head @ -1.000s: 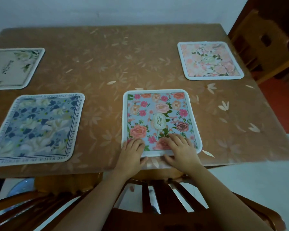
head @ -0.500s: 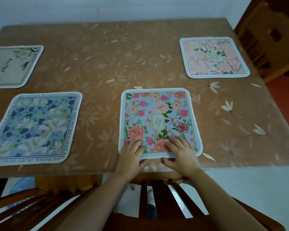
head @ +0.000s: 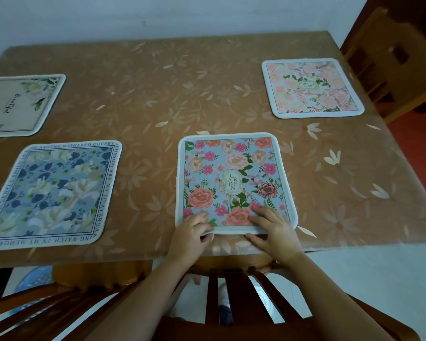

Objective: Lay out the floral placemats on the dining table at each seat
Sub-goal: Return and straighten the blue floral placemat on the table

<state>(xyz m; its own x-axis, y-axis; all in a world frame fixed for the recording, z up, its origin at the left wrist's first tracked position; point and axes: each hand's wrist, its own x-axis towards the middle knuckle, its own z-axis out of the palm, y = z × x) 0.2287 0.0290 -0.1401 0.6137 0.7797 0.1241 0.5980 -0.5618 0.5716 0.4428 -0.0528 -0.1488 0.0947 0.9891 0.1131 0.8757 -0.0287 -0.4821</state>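
While the left hand (head: pixel 192 232) and the right hand (head: pixel 276 230) both sit at its near edge, the garden placemat (head: pixel 234 178) lies flat on the table (head: pixel 158 94), close to the near edge and a little right of the middle. The left hand pinches the mat's near-left corner, with curled fingers on top and the thumb tucked under the rim, which is raised slightly there. The right hand is not closed on anything: its fingers lie spread and nearly straight on the near-right part of the mat, and the thumb lies on the table along the rim. A blue placemat (head: pixel 52 193) lies by the near edge toward the near-left corner, a cream placemat (head: pixel 17 104) at the left edge further back, and a pink placemat (head: pixel 310 88) by the right edge toward the far-right corner. A slatted chair back (head: pixel 231 303) stands below the hands.
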